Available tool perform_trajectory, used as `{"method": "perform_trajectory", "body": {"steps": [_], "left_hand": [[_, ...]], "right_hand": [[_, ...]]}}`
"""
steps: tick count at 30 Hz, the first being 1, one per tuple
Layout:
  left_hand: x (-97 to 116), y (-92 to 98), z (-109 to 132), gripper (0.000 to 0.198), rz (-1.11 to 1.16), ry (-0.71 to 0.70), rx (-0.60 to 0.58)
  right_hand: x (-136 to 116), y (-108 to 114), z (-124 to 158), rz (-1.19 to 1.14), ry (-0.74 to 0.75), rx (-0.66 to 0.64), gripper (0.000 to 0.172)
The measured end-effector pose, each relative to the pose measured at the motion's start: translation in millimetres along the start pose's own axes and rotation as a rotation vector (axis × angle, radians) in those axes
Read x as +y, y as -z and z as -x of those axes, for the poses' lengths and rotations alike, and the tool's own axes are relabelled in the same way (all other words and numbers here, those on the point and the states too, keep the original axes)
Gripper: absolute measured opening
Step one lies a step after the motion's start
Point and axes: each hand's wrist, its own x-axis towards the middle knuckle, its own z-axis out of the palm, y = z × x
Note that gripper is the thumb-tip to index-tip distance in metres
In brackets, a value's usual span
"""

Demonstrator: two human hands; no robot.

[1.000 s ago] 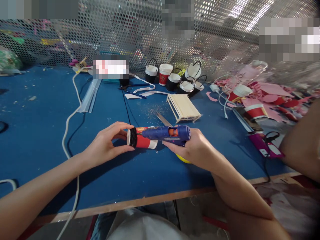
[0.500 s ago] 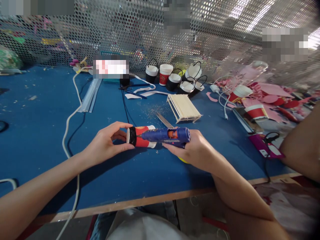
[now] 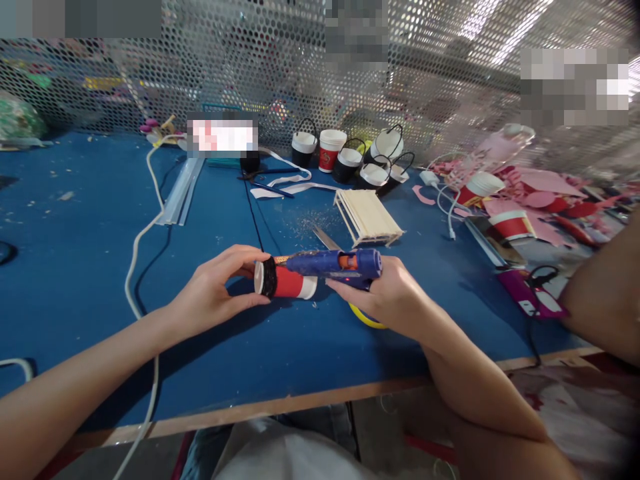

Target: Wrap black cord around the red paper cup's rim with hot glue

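A red paper cup (image 3: 291, 283) lies on its side over the blue table, its base end toward the left. Black cord (image 3: 270, 277) is wound round that end, and a strand runs back across the table to a dark spool (image 3: 250, 162). My left hand (image 3: 220, 283) grips the cup's base end between thumb and fingers. In my right hand (image 3: 387, 293) is a blue glue gun (image 3: 335, 263), its nozzle at the cup's side by the cord. Partly hidden beneath the right hand are scissors (image 3: 367, 319) with yellow handles.
Several cord-wrapped cups (image 3: 349, 165) with handles stand by the mesh wall. A small stick-built stand (image 3: 373, 215) sits behind the glue gun. A white cable (image 3: 131, 267) crosses the left side. Pink scraps (image 3: 547, 180) and a purple box (image 3: 530, 293) are at right, near another person's arm (image 3: 607, 287).
The cup has tilted and turned slightly in my left hand. The glue gun's nozzle has shifted a little up and to the right, away from the wound cord's middle.
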Motion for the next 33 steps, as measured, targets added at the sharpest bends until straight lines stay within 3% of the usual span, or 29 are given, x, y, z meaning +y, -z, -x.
{"method": "perform_trajectory", "body": {"steps": [9,22,28,33], "left_hand": [[4,1.2,1,0.042,-0.340,-0.162,-0.016],[2,-0.4,2,0.028,-0.421,-0.234,-0.025],[3,1.3,0,0.029,-0.461,-0.272,-0.022],[2,1.9,0,0.031,-0.472,-0.274,-0.005]], "right_hand": [[5,-5,-3,-0.051,-0.021,0.040,0.025],[4,-3,-7,-0.105,-0.091,-0.009,0.028],[5,0,-3,-0.097,-0.201,-0.028,0.030],[3,11,-2,-0.103,-0.202,-0.009,0.024]]}}
